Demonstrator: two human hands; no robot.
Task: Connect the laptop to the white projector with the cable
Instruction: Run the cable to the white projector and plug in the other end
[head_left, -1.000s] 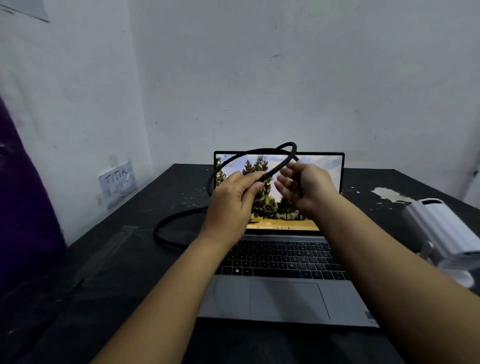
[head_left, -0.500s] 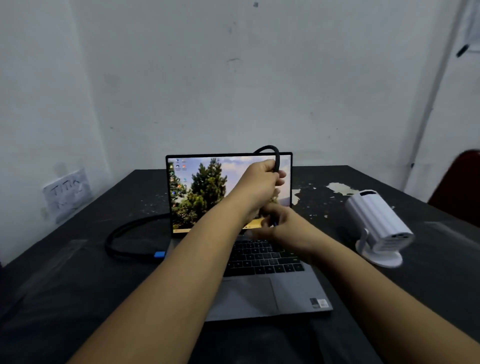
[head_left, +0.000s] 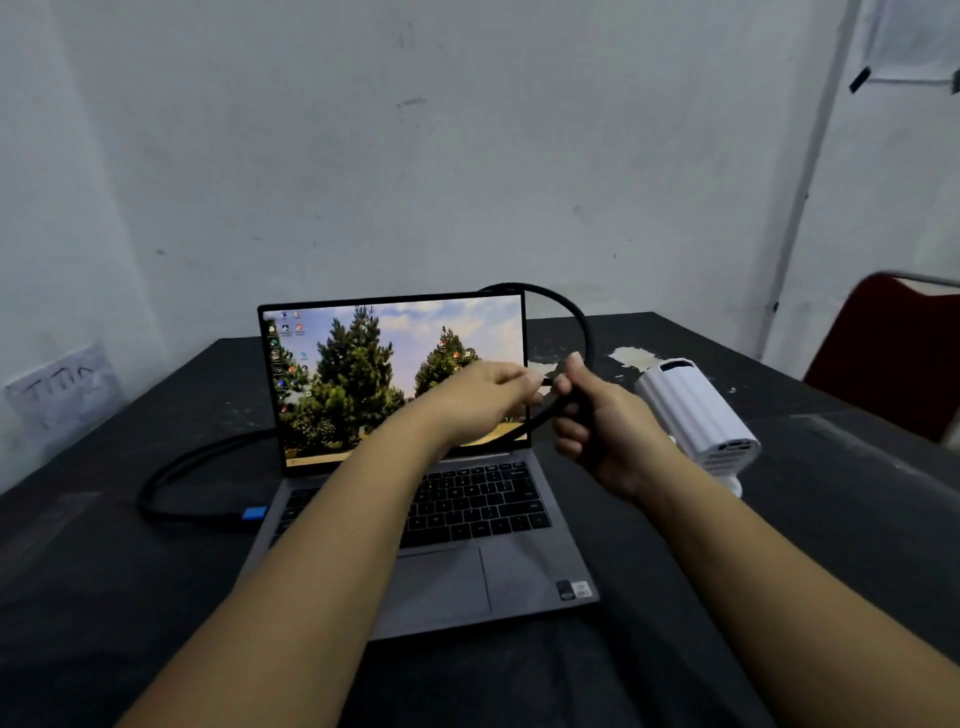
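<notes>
Both hands holding thick black cable (head_left: 586, 332): right hand (head_left: 597, 421) fisting it, left hand (head_left: 488, 392) pinching. Blue plug (head_left: 254, 513) sitting by grey open laptop (head_left: 441, 519). I'm guiding free end toward white ribbed projector (head_left: 696, 415), avoiding kinks.

Both hands, left (head_left: 485, 395) and right (head_left: 597, 421), grip the looped black cable (head_left: 582, 325) above the open laptop (head_left: 447, 499), the white projector (head_left: 693, 415) at 3 o'clock.

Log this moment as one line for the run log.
cable: held by left hand and right hand | blue plug: at laptop | projector: unconnected
</notes>
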